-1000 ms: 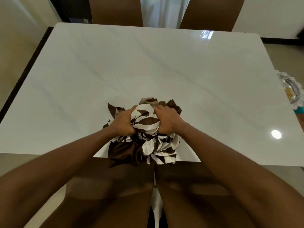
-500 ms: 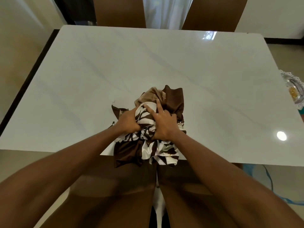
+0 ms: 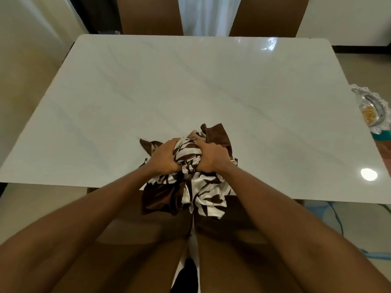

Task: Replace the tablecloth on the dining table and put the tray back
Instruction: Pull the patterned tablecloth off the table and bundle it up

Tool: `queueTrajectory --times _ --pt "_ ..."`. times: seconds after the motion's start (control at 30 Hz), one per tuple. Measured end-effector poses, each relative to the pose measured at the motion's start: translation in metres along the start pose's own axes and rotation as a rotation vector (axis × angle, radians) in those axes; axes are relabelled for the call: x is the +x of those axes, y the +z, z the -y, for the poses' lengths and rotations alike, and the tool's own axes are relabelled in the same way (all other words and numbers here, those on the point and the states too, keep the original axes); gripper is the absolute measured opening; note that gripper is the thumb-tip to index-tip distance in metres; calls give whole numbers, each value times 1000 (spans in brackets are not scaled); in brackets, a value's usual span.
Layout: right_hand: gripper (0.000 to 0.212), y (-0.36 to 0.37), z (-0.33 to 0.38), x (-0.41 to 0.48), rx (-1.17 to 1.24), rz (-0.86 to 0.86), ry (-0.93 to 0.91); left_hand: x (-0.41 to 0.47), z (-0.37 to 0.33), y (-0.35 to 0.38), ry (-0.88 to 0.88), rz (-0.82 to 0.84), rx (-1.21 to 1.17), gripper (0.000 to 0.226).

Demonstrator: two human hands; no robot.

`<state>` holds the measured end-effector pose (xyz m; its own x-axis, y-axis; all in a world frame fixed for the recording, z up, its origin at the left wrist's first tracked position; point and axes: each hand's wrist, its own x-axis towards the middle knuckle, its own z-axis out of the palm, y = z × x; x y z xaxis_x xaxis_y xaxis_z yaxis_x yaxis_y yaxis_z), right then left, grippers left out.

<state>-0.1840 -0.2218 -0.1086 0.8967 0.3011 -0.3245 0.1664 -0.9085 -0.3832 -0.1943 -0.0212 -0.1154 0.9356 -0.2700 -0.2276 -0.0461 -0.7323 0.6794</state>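
Since half a second back, our right hand (image 3: 211, 158) has drawn its spread fingers in, and both hands now dig into the bunched brown and white patterned satin tablecloth (image 3: 203, 191). Our left hand (image 3: 164, 156) grips the left side of the bundle with curled fingers, knuckles up. Our right hand clutches the right side the same way, and a white striped fold bulges between them. We see the bundle lying at the middle of the near edge of the glossy white marble surface (image 3: 190, 85), its lower folds hanging over that edge and a plain brown flap poking out on the far side. Just beyond the right edge sits the ornate silver tray (image 3: 358, 92), off the surface and only partly in view. Two brown chair backs (image 3: 148, 15) stand at the far edge.
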Motion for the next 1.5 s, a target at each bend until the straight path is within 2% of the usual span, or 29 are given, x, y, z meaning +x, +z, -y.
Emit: queueTrajectory --times 0.17,0.33,0.37,0.43,0.53,0.63,0.73,0.83,0.87,0.97,1.1,1.3,1.43,1.5 --pt "81 -1 -78 -78 47 -43 83 -19 -59 61 44 49 60 96" --pt "76 -8 -192 -172 86 -120 163 -39 -146 157 72 48 1 91" --pt "75 -12 -237 -210 107 -129 180 -43 -182 200 103 65 5 91" --pt "74 -14 -266 -237 104 -155 158 -49 -205 224 101 91 -8 92" --pt "74 -20 -343 -313 238 -169 251 -57 -274 297 138 155 -50 86" --pt "79 -16 -403 -385 356 -159 377 -61 -335 352 107 249 -95 83" --pt "77 -4 -451 -442 465 -154 524 -63 -385 397 48 335 -139 70" --pt "79 13 -484 -476 546 -156 673 -65 -402 444 -81 355 -242 51" --pt "77 19 -499 -484 584 -160 738 -64 -406 463 -162 341 -317 51" --pt "71 23 -529 -493 691 -139 933 -50 -399 504 -343 271 -413 62" --pt "79 13 -581 -473 771 -99 1072 -9 -384 551 -499 310 -312 46" --pt "85 -10 -656 -391 570 137 1008 39 -363 609 -623 394 -236 40" --pt "100 8 -697 -324 443 449 927 71 -353 643 -680 442 -200 52" --pt "86 26 -713 -299 483 567 897 86 -349 659 -717 478 -192 65"
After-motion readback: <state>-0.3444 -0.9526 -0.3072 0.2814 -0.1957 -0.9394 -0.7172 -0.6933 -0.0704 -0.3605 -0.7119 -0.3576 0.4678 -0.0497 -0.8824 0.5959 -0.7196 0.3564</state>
